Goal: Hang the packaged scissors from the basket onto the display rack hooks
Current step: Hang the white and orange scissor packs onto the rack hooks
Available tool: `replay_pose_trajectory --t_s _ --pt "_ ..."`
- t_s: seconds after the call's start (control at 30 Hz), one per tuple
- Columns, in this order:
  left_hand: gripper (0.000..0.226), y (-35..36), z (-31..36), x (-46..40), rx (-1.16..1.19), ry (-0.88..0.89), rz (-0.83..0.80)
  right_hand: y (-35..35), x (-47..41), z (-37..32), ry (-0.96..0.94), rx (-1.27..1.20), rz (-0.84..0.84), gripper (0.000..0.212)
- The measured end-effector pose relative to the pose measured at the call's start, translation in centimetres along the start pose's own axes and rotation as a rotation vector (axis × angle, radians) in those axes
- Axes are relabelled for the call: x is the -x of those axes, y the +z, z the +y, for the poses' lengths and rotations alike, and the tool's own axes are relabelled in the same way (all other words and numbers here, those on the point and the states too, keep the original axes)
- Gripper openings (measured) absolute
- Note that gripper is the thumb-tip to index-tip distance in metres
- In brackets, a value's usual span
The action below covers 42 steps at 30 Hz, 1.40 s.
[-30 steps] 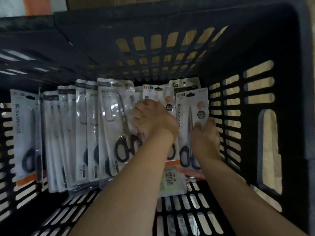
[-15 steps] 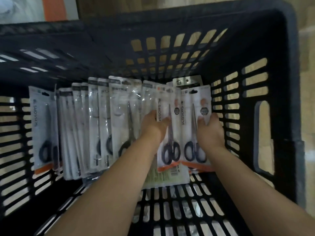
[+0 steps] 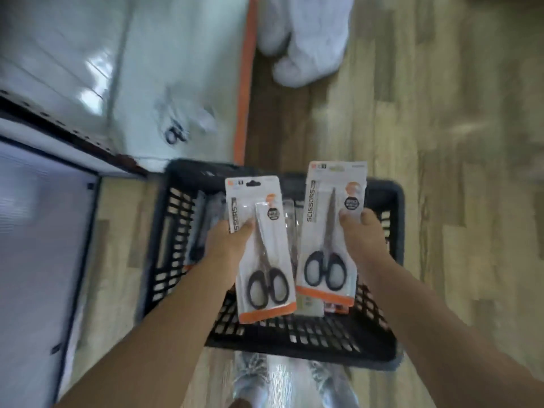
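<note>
Wood-plank floor under a black basket [image 3: 391, 201]; left hand [image 3: 228, 242] and right hand [image 3: 360, 234] each pinch a scissors pack [image 3: 262, 260] [image 3: 329, 231] above it: light, stiff cards, best gripped mid-edge

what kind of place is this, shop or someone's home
Most likely a shop floor during restocking. Each hand, left hand and right hand, holds a retail scissors pack with a hang hole, above a black plastic basket holding more packs, beside a white display fixture.
</note>
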<state>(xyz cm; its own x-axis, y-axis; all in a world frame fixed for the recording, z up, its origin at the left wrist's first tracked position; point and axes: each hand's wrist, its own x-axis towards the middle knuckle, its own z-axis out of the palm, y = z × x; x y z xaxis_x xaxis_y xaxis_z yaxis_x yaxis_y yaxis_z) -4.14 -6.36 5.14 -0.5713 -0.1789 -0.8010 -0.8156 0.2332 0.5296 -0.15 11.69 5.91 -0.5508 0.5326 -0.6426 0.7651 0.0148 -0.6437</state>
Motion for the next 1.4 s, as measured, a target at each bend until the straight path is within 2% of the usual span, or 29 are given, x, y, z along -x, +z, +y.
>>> replay_pose_trajectory --t_s 0.1,0.2,0.37,0.47,0.57,0.63,0.73,0.8,0.93,1.1,1.2,1.4 --pt "0.021 -5.6 7.4 6.9 0.03 0.158 0.089 -1.5 5.3 -10.3 -0.185 -0.013 -0.103 0.017" --pt "0.039 -11.6 15.6 14.6 0.081 0.277 0.183 -4.0 11.8 -21.8 -0.359 -0.061 -0.18 0.01" --pt "0.031 -21.1 27.0 30.7 0.344 0.485 0.322 -9.3 26.0 -38.8 -0.718 -0.105 -0.307 0.011" --pt "0.031 -26.2 29.9 41.1 0.471 0.648 0.357 -11.7 35.2 -44.9 -0.869 -0.142 -0.365 0.01" --pt "0.018 -30.6 29.4 50.1 0.575 0.77 0.425 -12.2 43.3 -47.2 -0.998 -0.179 -0.454 0.035" --pt "0.019 -33.1 27.0 54.5 0.649 0.821 0.494 -12.0 48.0 -46.4 -1.047 -0.196 -0.541 0.041" --pt "0.019 -35.9 21.1 58.8 0.727 0.822 0.637 -10.6 53.6 -43.0 -1.084 -0.224 -0.734 0.021" --pt "0.015 -36.8 16.2 60.2 0.774 0.772 0.724 -8.9 56.0 -39.7 -1.089 -0.202 -0.825 0.024" --pt "0.017 -37.1 5.6 61.1 0.908 0.625 0.829 -5.8 59.6 -32.3 -1.046 -0.04 -0.996 0.039" --pt "0.016 -37.3 -7.5 62.6 1.091 0.421 0.886 -1.8 64.0 -22.8 -0.977 0.167 -1.181 0.013" --pt "0.017 -38.3 -14.4 64.2 1.176 0.342 0.976 0.8 67.2 -17.7 -0.928 0.286 -1.285 0.018" --pt "0.016 -41.3 -23.9 69.6 1.251 0.352 1.164 3.4 76.6 -11.8 -0.932 0.436 -1.44 0.02"
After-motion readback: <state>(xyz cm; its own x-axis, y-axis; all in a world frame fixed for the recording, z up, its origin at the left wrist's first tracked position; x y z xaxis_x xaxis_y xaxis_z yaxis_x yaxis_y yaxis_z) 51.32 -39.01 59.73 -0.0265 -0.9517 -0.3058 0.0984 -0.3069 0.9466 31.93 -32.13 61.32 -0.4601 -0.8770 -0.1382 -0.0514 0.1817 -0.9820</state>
